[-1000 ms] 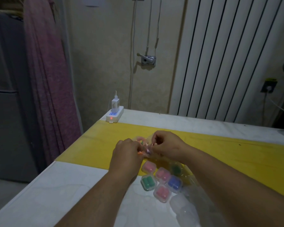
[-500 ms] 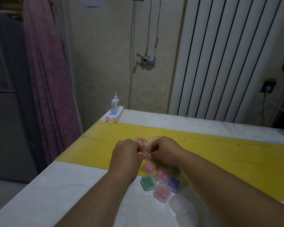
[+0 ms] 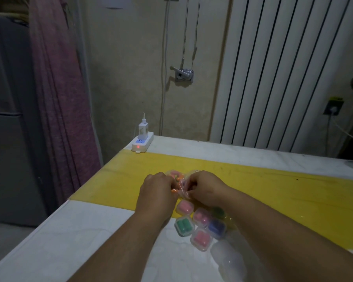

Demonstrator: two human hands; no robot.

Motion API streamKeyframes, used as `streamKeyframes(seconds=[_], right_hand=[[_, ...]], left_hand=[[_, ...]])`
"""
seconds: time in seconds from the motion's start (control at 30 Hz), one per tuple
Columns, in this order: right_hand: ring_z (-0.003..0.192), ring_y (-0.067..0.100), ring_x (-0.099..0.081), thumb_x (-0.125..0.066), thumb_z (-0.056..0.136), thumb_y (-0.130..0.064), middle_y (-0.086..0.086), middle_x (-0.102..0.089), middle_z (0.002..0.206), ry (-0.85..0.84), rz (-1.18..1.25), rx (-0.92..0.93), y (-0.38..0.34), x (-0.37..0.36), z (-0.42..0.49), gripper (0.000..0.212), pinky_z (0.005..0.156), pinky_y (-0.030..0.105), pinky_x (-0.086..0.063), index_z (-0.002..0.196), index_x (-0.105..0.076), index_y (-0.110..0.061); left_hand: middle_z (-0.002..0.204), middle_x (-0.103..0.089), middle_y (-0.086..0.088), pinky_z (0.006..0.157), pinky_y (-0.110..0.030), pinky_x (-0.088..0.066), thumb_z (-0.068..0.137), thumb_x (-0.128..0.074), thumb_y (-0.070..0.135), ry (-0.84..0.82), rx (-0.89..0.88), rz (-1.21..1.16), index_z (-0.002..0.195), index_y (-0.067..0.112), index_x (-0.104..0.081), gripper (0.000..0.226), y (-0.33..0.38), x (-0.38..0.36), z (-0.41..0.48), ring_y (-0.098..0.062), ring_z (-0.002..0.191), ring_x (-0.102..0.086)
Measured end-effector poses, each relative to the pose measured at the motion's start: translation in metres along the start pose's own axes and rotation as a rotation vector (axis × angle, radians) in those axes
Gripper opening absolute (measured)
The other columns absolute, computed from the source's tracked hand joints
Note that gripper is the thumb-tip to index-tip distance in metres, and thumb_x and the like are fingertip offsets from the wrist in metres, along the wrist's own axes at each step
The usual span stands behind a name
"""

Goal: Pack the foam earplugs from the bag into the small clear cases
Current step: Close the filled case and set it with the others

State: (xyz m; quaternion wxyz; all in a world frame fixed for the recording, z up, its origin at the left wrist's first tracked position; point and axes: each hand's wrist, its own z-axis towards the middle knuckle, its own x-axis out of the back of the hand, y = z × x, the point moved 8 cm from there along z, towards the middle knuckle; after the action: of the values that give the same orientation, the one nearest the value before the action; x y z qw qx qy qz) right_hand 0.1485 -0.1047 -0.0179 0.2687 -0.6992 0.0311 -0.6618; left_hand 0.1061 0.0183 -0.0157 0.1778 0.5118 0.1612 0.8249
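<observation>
Orange and pink foam earplugs [image 3: 176,178] sit inside a crinkled clear plastic bag [image 3: 183,189] held just above the yellow strip [image 3: 273,192] that crosses the white table [image 3: 49,251], toward its left edge. The left hand [image 3: 157,190] and right hand [image 3: 204,185] meet at the bag, the fingers of both curled and clamped on its film. Just nearer the person, six small clear square cases [image 3: 183,226] lie closed in a touching cluster, holding pink, green and blue plugs; some rest on the yellow strip, others on the white. A white power strip [image 3: 142,143] with a plugged-in white charger [image 3: 143,130] occupies the far left corner.
</observation>
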Motion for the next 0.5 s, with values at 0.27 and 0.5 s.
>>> streamKeyframes(seconds=[0.27,0.5], right_hand=[[0.090,0.020,-0.064,-0.066,0.083,-0.014,0.004,-0.071,0.095,0.014,-0.039,-0.034,-0.0002,-0.0053,0.0008,0.008,0.077,0.026,-0.049,0.079,-0.072,-0.018],[0.081,0.012,-0.057,-0.066,0.083,-0.012,0.002,-0.069,0.092,0.009,0.038,-0.022,-0.0010,-0.0047,-0.0017,0.009,0.069,0.020,-0.042,0.086,-0.073,-0.016]], left_hand=[[0.099,-0.062,0.002,0.084,-0.034,-0.047,0.086,-0.064,0.025,0.002,0.002,-0.001,0.099,0.027,-0.073,0.016,0.0011,0.0000,-0.0004,-0.020,0.100,-0.050],[0.095,-0.063,0.002,0.083,-0.036,-0.048,0.084,-0.064,0.022,0.004,0.010,-0.029,0.094,0.026,-0.074,0.015,0.0005,-0.0011,-0.0002,-0.022,0.099,-0.052]])
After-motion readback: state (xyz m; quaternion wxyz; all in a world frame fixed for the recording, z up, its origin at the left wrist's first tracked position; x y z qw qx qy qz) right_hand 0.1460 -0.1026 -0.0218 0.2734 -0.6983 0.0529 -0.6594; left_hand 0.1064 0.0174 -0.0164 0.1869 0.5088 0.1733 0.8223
